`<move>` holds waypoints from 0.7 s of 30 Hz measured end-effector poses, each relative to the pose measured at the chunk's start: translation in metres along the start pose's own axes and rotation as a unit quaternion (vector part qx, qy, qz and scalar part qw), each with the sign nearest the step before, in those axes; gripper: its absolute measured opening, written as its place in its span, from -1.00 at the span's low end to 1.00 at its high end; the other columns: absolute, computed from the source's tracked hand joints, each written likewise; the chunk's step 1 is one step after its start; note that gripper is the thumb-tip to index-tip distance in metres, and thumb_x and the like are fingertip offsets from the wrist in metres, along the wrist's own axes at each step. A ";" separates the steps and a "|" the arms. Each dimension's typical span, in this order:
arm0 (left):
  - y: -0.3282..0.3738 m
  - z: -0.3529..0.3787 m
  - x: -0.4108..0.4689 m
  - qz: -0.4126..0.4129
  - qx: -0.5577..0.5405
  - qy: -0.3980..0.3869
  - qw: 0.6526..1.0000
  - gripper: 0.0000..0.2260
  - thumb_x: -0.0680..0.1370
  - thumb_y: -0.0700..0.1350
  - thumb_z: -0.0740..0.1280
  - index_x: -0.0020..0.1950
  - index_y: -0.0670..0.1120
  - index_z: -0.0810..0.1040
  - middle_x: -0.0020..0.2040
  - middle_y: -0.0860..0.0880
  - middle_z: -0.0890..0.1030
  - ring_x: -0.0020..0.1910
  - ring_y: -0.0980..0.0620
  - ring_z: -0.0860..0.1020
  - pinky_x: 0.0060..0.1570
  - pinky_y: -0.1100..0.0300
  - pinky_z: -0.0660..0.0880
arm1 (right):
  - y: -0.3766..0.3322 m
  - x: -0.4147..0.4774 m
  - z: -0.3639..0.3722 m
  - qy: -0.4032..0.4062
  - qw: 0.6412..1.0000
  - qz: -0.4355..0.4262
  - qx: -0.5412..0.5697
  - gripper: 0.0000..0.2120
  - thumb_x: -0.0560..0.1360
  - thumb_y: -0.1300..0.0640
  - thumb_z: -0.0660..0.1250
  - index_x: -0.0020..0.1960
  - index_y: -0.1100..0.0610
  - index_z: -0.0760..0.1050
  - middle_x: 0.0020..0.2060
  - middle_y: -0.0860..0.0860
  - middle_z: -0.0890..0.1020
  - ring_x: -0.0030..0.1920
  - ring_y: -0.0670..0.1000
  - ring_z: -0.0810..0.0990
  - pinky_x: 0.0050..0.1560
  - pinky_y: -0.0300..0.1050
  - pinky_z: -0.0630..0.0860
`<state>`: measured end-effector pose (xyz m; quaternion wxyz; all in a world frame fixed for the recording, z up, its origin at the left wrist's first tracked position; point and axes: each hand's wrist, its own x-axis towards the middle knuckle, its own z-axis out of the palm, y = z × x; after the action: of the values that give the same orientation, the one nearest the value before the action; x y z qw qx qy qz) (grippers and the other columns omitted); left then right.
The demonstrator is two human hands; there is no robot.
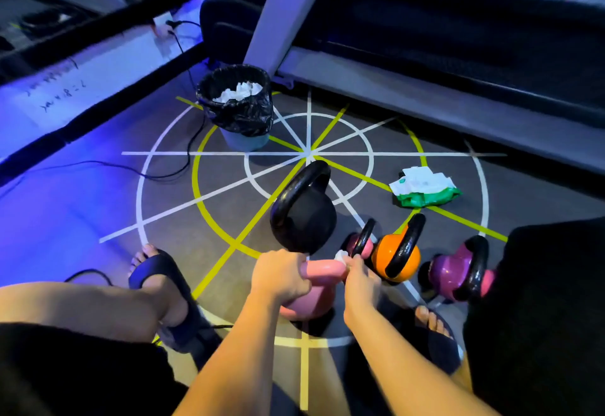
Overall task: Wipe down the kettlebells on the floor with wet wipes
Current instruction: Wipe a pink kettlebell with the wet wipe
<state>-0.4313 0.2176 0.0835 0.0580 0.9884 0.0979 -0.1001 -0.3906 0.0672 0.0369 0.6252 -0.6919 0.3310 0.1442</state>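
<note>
**Pink kettlebell (309,304), low centre of frame, mid-wipe.**
Left hand (281,276) curls round its handle; right hand (360,280) pinches a white wipe (341,256) against the handle's right end. Black kettlebell (304,216), orange kettlebell (389,258) and purple kettlebell (450,271) stand beside it, probably some left to do. Lined bin (244,142), upper centre, holds crumpled wipes (239,92); wipes pack (425,188) lies at right.

We saw black shorts (65,366) filling the lower corners, dark slide sandals (154,268) on both feet, toes showing, and the left hand (278,276), right hand (360,280) and forearms bare.
</note>
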 end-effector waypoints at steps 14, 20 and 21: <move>0.025 0.004 -0.001 -0.104 -0.103 0.028 0.989 -0.60 0.39 0.31 0.30 -0.11 0.00 0.58 -0.12 -0.04 0.68 -0.07 -0.16 0.64 -0.20 0.12 0.39 | -0.021 0.003 -0.008 -0.068 0.994 -0.072 -0.051 -0.64 0.42 -0.27 0.41 0.02 -0.02 0.70 -0.17 -0.05 0.69 -0.14 0.03 0.62 -0.02 -0.04 0.55; 0.021 0.007 -0.001 -0.085 -0.120 0.013 0.989 -0.74 0.44 0.16 0.29 -0.07 0.00 0.53 -0.06 -0.03 0.67 0.01 -0.15 0.63 -0.15 0.10 0.44 | -0.012 0.012 -0.021 -0.137 0.982 -0.055 -0.113 -0.75 0.55 -0.10 0.36 -0.08 0.05 0.69 -0.27 -0.04 0.60 -0.26 0.00 0.47 -0.22 -0.16 0.40; 0.019 0.009 0.000 -0.080 -0.125 0.012 0.989 -0.72 0.46 0.20 0.33 -0.05 0.01 0.51 -0.04 -0.01 0.66 0.02 -0.13 0.62 -0.12 0.09 0.46 | -0.009 0.012 -0.020 -0.128 0.983 -0.053 -0.122 -0.74 0.55 -0.10 0.36 -0.16 0.04 0.66 -0.34 -0.05 0.56 -0.27 0.02 0.45 -0.26 -0.15 0.37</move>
<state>-0.4296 0.1981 0.0763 0.1714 0.9635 0.1893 -0.0800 -0.3804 0.0449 0.0401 0.5803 -0.7552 0.1914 0.2375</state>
